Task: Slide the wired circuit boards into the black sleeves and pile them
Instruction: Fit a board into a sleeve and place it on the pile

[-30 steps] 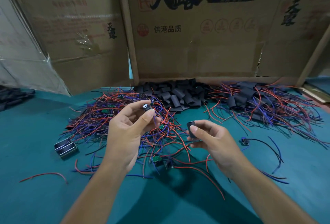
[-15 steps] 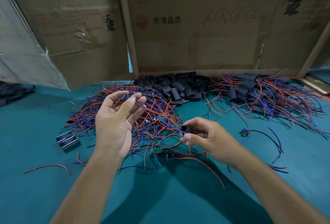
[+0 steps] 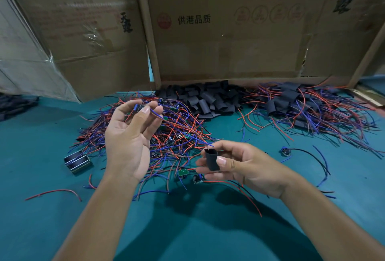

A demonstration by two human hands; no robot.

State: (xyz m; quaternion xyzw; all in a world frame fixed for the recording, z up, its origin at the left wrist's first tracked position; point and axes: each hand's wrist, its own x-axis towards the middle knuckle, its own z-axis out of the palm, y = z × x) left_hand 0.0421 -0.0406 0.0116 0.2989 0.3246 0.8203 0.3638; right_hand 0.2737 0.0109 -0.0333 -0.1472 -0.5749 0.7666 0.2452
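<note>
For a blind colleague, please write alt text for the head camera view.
A right hand pinches an upright black sleeve, while the left hand holds a wired circuit board above a tangle of red and blue wires on a teal table. Cardboard boxes stand behind.

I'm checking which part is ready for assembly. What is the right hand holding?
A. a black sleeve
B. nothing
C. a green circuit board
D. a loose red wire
A: the right hand pinches a short black sleeve upright between thumb and fingers, its open end facing up.
</note>
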